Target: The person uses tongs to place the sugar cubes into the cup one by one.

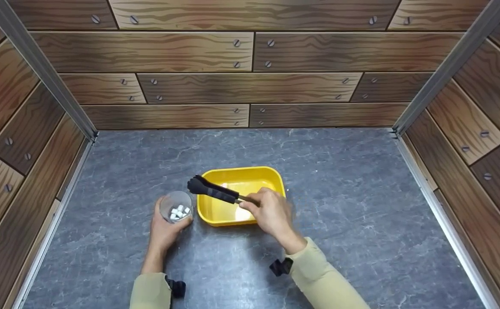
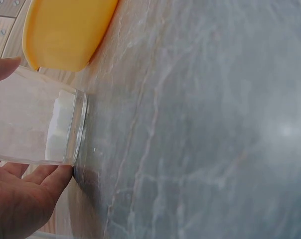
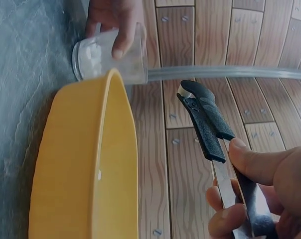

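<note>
My left hand (image 1: 163, 234) grips a clear drinking glass (image 1: 168, 199), thumb on one side and fingers on the other. Several small white cubes (image 1: 179, 212) lie at its bottom. The glass stands on the grey surface, left of a yellow tub (image 1: 278, 176). My right hand (image 1: 273, 214) holds black-tipped metal tongs (image 1: 218, 192) above the tub, their tips pointing left toward the glass. In the right wrist view the tong tips pinch a small white piece (image 3: 184, 93). From overhead that piece is hidden by the tips.
A tiny white bit (image 3: 99, 174) shows at the tub in the right wrist view. Wood-patterned panels (image 1: 198, 88) wall the grey marbled surface (image 1: 344, 206) at the back and both sides, with metal rails (image 1: 441, 64) along the corners.
</note>
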`<state>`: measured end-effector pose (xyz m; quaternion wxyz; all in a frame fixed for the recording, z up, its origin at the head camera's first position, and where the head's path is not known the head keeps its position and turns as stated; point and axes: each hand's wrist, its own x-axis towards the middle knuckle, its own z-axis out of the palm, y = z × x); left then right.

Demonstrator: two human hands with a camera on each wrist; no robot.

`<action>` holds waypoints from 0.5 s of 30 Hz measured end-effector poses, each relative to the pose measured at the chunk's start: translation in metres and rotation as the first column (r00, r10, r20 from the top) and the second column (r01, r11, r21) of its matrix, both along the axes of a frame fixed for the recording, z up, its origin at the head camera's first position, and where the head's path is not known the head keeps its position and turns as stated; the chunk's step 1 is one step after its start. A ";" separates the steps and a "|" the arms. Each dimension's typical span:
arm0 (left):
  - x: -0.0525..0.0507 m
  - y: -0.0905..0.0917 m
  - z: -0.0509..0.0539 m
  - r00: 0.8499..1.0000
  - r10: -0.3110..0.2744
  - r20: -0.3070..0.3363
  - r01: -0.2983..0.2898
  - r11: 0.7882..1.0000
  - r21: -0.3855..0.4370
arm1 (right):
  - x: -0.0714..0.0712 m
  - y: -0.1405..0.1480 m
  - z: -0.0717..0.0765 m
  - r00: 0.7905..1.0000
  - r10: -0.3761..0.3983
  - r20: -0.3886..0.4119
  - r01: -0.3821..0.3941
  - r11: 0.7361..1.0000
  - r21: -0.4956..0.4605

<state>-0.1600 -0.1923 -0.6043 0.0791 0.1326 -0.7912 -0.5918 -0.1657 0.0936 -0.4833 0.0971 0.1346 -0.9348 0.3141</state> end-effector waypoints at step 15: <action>0.000 -0.001 0.001 1.000 -0.010 0.024 0.010 1.000 0.006 | 0.005 -0.018 -0.005 0.996 0.078 -0.047 -0.077 0.997 0.024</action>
